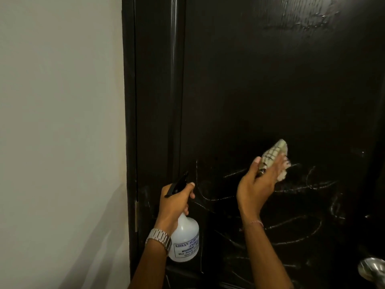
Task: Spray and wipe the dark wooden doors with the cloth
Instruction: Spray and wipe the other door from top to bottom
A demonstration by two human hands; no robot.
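My right hand [257, 187] has its grip closed around the bunched checked cloth [275, 158], pressing it flat on the dark wooden door [270, 90]. My left hand [177, 200] has its grip wrapped on the neck of the white spray bottle [185, 240], black nozzle [177, 184] pointing up toward the door. Wet streaks [291, 226] lie mostly below and to the right of the cloth, running almost horizontal. I judge the right hand is nearer to them, so the next wipe should go down and rightward. A metal door handle [373, 270] sits at the lower right.
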